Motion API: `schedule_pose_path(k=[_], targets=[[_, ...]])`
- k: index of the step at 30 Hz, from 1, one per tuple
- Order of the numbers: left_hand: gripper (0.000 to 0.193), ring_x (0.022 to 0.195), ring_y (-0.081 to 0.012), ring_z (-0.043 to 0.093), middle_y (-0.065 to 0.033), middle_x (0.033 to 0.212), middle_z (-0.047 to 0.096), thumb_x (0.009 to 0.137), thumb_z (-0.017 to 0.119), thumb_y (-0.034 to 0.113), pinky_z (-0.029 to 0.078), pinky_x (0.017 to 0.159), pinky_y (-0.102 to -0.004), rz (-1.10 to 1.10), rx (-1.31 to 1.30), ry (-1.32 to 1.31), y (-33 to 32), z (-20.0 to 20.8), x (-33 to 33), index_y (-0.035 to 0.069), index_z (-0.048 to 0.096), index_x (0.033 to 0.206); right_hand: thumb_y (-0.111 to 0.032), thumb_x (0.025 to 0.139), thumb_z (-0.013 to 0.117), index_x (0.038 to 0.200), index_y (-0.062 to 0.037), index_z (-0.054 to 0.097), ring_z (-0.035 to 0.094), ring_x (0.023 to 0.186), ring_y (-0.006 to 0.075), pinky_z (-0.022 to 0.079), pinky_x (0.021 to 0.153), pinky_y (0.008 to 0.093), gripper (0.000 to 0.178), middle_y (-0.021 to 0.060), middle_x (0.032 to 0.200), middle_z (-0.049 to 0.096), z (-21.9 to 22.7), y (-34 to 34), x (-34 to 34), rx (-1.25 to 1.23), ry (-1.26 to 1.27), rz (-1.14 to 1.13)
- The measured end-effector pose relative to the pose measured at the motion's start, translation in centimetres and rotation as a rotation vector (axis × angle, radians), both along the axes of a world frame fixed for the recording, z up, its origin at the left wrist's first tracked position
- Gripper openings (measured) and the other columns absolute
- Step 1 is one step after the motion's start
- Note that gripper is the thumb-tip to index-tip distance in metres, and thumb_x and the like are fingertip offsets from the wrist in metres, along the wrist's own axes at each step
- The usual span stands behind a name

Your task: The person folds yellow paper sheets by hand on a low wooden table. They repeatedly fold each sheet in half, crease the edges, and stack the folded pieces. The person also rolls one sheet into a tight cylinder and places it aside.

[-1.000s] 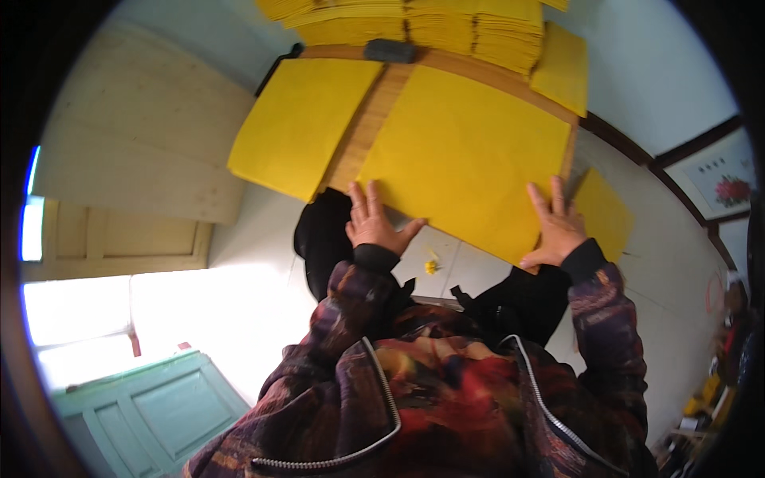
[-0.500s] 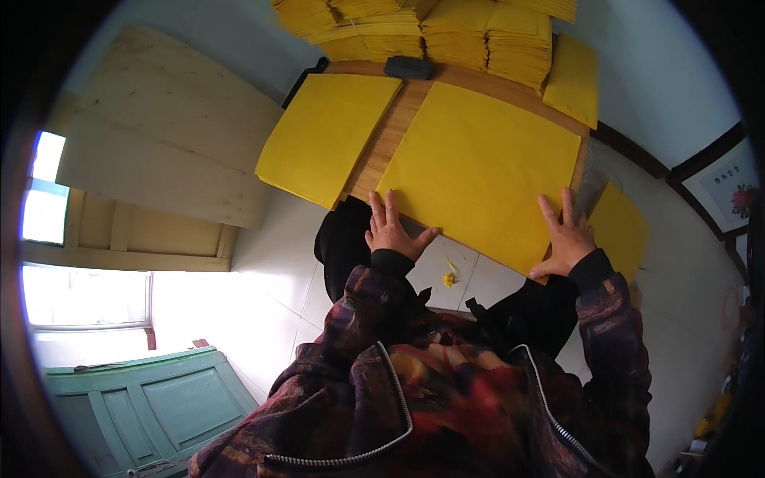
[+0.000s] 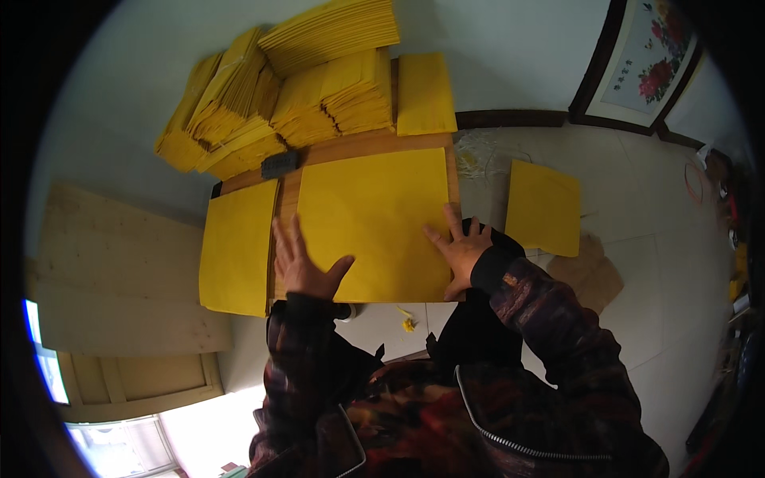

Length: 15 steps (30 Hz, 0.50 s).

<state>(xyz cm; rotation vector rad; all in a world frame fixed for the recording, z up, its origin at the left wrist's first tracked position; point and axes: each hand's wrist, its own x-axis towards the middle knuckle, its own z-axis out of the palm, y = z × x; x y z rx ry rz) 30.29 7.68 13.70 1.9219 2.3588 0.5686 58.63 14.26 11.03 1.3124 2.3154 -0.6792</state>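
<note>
A large flat yellow sheet (image 3: 374, 215), perhaps paper or an envelope, lies on a wooden table (image 3: 288, 187) in front of me. At its lower left edge is my left hand (image 3: 309, 269), open with fingers apart and the thumb pointing toward the sheet. My right hand (image 3: 466, 251) is spread open at the sheet's lower right edge, its fingertips along that side. Left of the big sheet lies a smaller stack of yellow sheets (image 3: 239, 247). A dark grey block (image 3: 280, 164) sits behind them on the table.
Tall bundles of folded yellow sheets (image 3: 335, 92) line the table's back, with one yellow piece (image 3: 425, 94) at the back right. Another yellow sheet (image 3: 543, 207) and brown paper (image 3: 590, 271) are to the right. A wooden board (image 3: 127, 271) leans at the left.
The view has turned to the right, so the table appears further left and lower, with more floor showing. My hands stay at the big sheet's two sides, still spread.
</note>
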Motion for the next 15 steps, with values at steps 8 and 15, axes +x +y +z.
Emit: schedule_pose_path(k=[8, 15], targets=[[0.114, 0.142, -0.0477, 0.014, -0.0157, 0.159, 0.003, 0.065, 0.076, 0.06, 0.015, 0.109, -0.0649, -0.365, -0.168, 0.242, 15.5, -0.5, 11.0, 0.026, 0.012, 0.153, -0.051, 0.046, 0.091, 0.153, -0.0322, 0.008, 0.018, 0.132, 0.0633, 0.023, 0.103, 0.0688, 0.137, 0.0197, 0.158, -0.01, 0.6, -0.3, -0.3, 0.016, -0.008, -0.028], [0.113, 0.141, -0.0493, 0.016, -0.014, 0.159, 0.006, 0.065, 0.075, 0.062, 0.013, 0.11, -0.0658, -0.567, -0.297, 0.375, 19.1, -2.5, 14.5, 0.03, 0.011, 0.153, -0.051, 0.044, 0.091, 0.152, -0.0318, 0.014, 0.022, 0.132, 0.0615, 0.025, 0.102, 0.0679, 0.135, 0.0195, 0.158, -0.008, 0.2, -0.4, -0.1, 0.055, 0.032, -0.039]])
